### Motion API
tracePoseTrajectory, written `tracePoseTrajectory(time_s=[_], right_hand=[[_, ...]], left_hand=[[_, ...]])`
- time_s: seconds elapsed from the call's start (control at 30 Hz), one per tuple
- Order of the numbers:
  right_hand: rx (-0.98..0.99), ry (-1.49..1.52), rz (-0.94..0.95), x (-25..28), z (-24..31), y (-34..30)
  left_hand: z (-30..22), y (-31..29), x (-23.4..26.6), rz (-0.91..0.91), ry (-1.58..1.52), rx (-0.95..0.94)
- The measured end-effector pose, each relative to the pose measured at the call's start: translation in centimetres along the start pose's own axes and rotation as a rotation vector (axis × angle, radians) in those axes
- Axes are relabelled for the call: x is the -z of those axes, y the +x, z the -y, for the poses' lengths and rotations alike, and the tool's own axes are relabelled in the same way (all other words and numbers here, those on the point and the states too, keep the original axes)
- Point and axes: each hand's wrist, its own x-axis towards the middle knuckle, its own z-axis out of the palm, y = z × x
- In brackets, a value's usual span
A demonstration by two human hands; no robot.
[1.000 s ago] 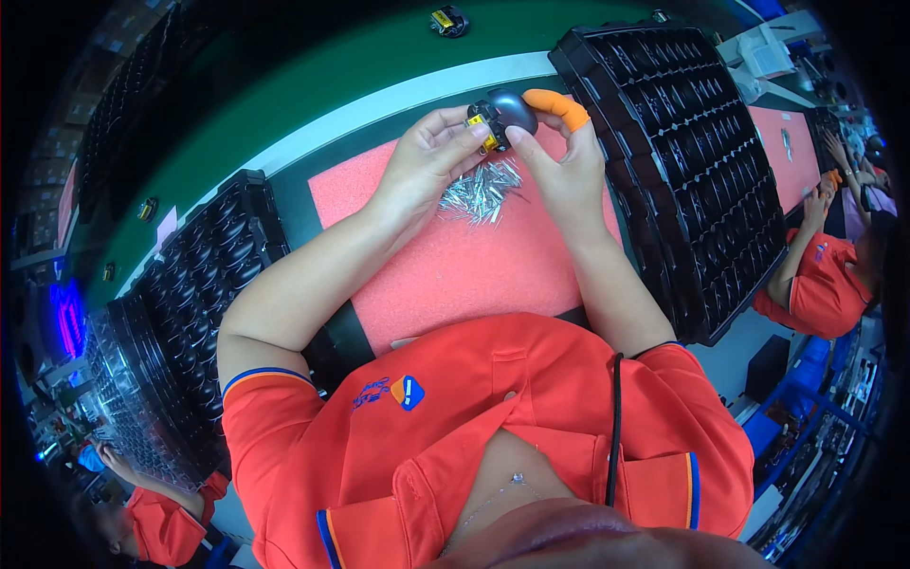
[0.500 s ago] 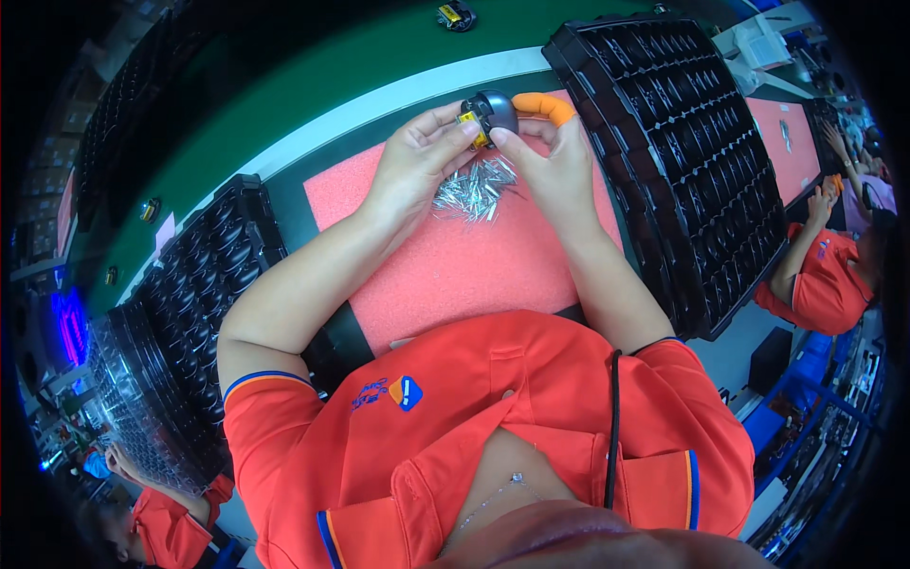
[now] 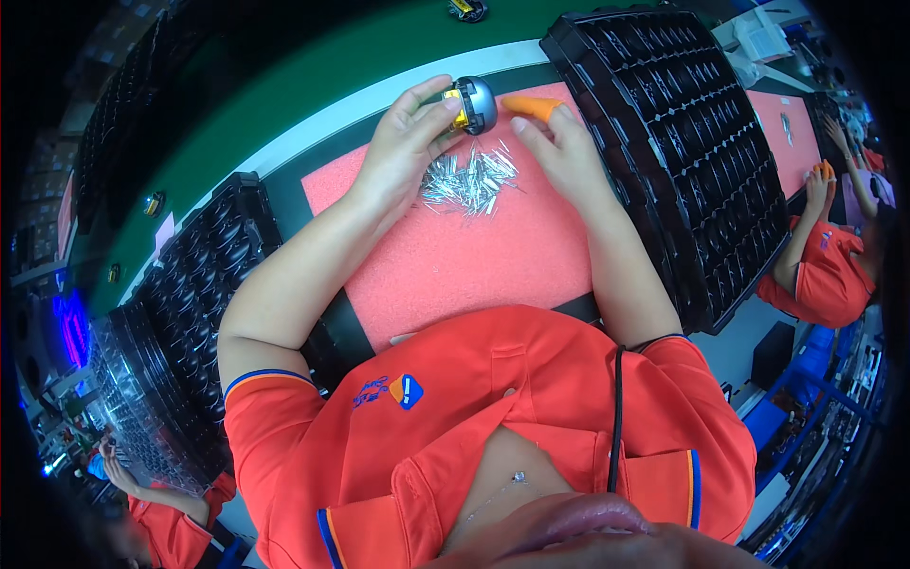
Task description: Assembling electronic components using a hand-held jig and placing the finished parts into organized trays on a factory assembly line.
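Note:
My left hand (image 3: 400, 144) is closed around the side of a small rounded device (image 3: 482, 106) with a smooth dark grey shell and a yellow label on its inner part. The thumb and fingers grip the labelled end, and the shell faces right. My right hand (image 3: 566, 159) is just to the right of the device and apart from it. An orange finger cover (image 3: 533, 106) sits on its index finger, and the thumb stands away from that finger with nothing visible between them. Below both hands, a loose pile of thin silvery metal pins (image 3: 472, 180) lies on a pink foam mat (image 3: 455, 270).
A stack of black moulded trays (image 3: 654, 142) rises close by my right arm; more black trays (image 3: 213, 247) stand at left. Beyond a pale rail (image 3: 379, 100) runs a green surface (image 3: 313, 57) with a few similar devices. Co-workers in red shirts sit on both sides.
My right hand has let go of the device and drawn off to the right and slightly down. My left hand has moved it slightly left and up.

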Motion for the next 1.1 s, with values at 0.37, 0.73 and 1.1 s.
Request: tracePoseTrajectory(time_s=[0.37, 0.73, 1.1], right_hand=[[0.222, -0.365, 0.152, 0.3, -1.2, -0.2], [-0.189, 0.549, -0.016, 1.5, 2.4, -0.7], [0.11, 0.404, -0.134, 1.6, 5.4, -2.0]], left_hand=[[-0.4, 1.5, 1.6, -0.023, -0.277, 0.041], [-1.2, -0.6, 0.2, 0.227, -0.106, 0.142], [-0.9, -2.1, -1.5, 0.357, 0.301, -0.137]])
